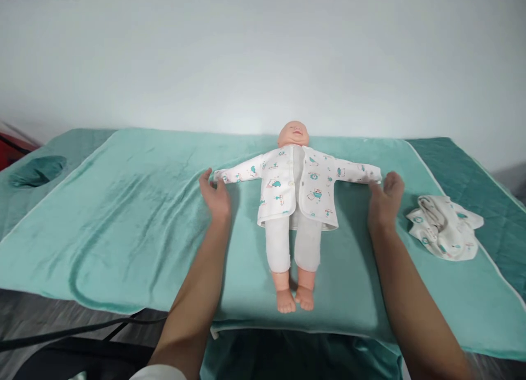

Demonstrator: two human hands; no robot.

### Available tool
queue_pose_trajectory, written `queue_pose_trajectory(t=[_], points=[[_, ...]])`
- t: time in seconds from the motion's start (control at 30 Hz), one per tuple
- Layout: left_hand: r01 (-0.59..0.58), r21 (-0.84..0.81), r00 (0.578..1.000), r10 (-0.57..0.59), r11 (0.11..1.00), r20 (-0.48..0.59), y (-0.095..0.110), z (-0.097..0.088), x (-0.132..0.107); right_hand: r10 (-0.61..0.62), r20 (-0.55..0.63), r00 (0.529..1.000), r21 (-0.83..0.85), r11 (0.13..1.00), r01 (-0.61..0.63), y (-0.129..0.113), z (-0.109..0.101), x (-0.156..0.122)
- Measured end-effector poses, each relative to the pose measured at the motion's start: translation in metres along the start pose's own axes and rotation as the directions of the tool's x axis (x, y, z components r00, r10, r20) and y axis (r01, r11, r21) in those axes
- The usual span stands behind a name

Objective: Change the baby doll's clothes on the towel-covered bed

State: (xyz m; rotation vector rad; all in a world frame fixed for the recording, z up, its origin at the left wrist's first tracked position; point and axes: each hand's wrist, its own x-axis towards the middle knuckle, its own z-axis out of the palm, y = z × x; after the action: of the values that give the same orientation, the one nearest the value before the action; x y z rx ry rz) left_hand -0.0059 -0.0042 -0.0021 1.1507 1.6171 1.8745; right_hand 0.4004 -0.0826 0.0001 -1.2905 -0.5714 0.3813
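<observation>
A: Well, in the head view the plastic baby doll (278, 243) in its white printed cotton jacket (316, 188) lies face-up in the middle of the teal terry towel (123, 216). Hands?

B: The left hand (214, 194) curls at one sleeve cuff, grip unclear. The right hand (384, 199) rests open by the other. An uneven tug could drag the doll askew, bunching the towel.

Two arms are seen rising from the lower edge of the view, and both forearms are left uncovered. The left hand (216, 196) and the right hand (384, 202) are bare. A white sleeve hem (158, 372) is shown on the left arm, cut off by the frame edge.
</observation>
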Motion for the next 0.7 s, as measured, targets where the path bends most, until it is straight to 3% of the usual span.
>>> queue_pose_trajectory(t=[0.1,0.17,0.27,0.37,0.43,0.57,0.7], points=[[-0.110,0.053,0.987,0.103,0.993,0.120,0.012,-0.010,-0.018,-0.006,0.222,0.975,-0.236,0.970,0.060,-0.017,-0.017,-0.058],[-0.181,0.100,0.967,0.158,0.978,0.201,0.019,-0.017,-0.030,-0.030,0.352,0.935,-0.282,0.950,0.136,-0.028,-0.027,-0.093],[-0.225,0.199,0.900,0.126,0.954,0.417,0.028,-0.029,-0.051,-0.035,0.502,0.864,-0.351,0.905,0.241,-0.041,-0.037,-0.127],[-0.344,0.275,0.752,0.087,0.898,0.654,0.037,-0.043,-0.073,-0.045,0.602,0.797,-0.440,0.815,0.377,-0.043,-0.037,-0.137],[-0.435,0.292,0.688,0.105,0.852,0.718,0.041,-0.051,-0.087,-0.037,0.622,0.782,-0.519,0.729,0.447,-0.041,-0.033,-0.135],[-0.524,0.309,0.637,0.125,0.793,0.760,0.045,-0.060,-0.104,0.032,0.617,0.786,-0.636,0.609,0.474,-0.041,-0.021,-0.128],[-0.595,0.368,0.641,0.147,0.715,0.753,0.046,-0.055,-0.110,0.062,0.616,0.785,-0.647,0.609,0.459,-0.043,-0.016,-0.125]])
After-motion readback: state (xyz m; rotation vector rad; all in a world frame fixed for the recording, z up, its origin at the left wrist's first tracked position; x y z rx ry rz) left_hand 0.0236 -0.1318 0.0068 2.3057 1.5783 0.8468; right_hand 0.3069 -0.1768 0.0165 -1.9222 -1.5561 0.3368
